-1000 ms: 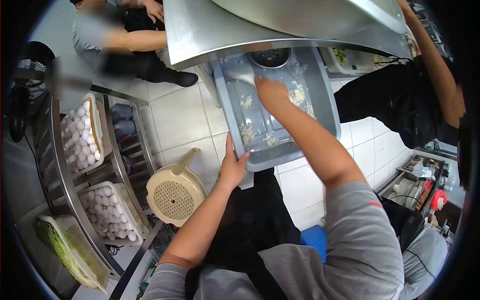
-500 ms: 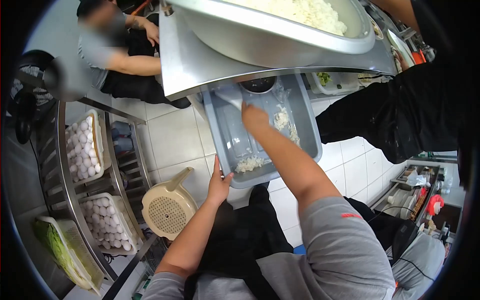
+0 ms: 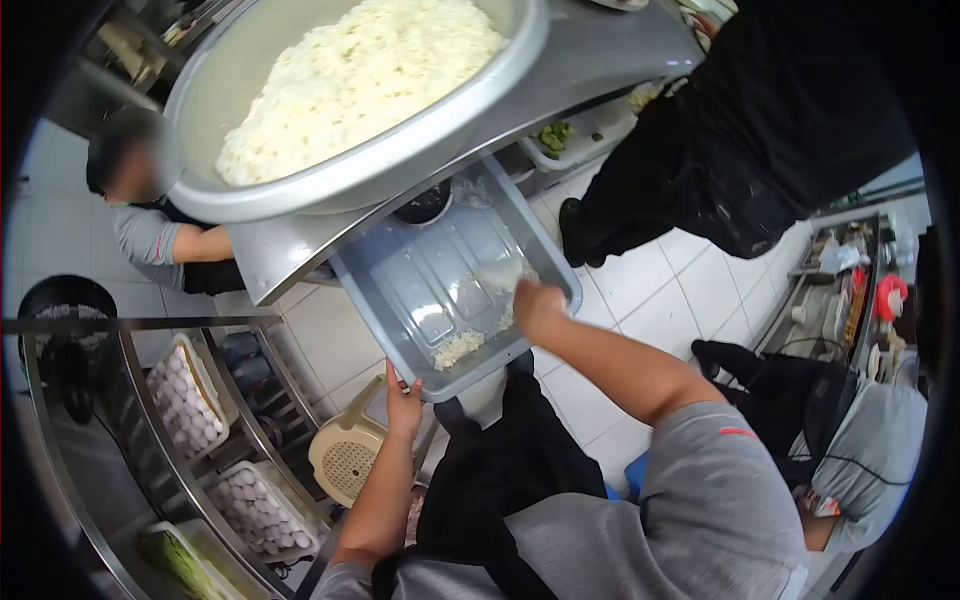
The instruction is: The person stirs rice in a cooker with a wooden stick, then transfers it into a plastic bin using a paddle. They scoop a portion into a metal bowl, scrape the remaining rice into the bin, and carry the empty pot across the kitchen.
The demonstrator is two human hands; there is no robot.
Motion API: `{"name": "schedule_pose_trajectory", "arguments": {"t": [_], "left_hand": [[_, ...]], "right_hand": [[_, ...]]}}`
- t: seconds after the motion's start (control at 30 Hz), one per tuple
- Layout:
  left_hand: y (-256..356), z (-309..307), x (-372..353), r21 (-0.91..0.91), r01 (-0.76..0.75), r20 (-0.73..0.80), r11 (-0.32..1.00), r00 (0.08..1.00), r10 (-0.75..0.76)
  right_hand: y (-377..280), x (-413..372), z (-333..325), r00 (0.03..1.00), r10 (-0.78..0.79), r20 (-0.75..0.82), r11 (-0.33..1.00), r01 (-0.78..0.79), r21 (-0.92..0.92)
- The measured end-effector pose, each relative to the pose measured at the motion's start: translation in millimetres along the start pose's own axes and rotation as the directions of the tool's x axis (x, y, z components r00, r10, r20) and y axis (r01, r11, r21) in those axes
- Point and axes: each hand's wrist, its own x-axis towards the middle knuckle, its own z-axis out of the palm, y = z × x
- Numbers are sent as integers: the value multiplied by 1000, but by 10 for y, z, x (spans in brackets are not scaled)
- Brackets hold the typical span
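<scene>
A grey plastic bin (image 3: 480, 375) juts out from under the metal table. My left hand (image 3: 404, 404) holds its near left corner, with the thumb at the rim. My right hand (image 3: 540, 311), over the bin's right side, is closed around a white rice paddle (image 3: 500, 278); the blade is low in the bin and blurred. Cooked rice (image 3: 459, 349) lies clumped in the near left corner, with a few grains along the right side. At the far end of the bin sits a dark round bowl (image 3: 424, 204), partly under the table edge.
A large tub (image 3: 440, 118) of rice stands on the metal table (image 3: 268, 262). A rack with trays of eggs (image 3: 262, 508) is at left, near a beige perforated strainer (image 3: 347, 468). Co-workers are at the left, the lower right and the right, where dark trousers (image 3: 690, 180) show.
My right hand has drawn the paddle from the bin's far left to its right side, near the rice. My left hand stays at the corner. The view has turned and shifted.
</scene>
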Motion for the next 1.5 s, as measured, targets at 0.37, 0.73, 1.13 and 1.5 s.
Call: {"name": "schedule_pose_trajectory", "arguments": {"t": [0.37,0.73,1.13,1.5], "left_hand": [[-29,132,14,24,29,-24,999,999,-29],[14,46,15,46,21,-42,999,999,-19],[8,112,3,55,21,-53,998,998,-18],[50,76,4,68,4,-15,998,1000,-3]], "right_hand": [[148,-132,-197,981,128,148,992,-129,-6],[127,18,-546,924,-220,314,938,111,328],[335,30,-283,997,3,83,1000,-2,-4],[418,31,-547,942,-280,185,944,235,231]]}}
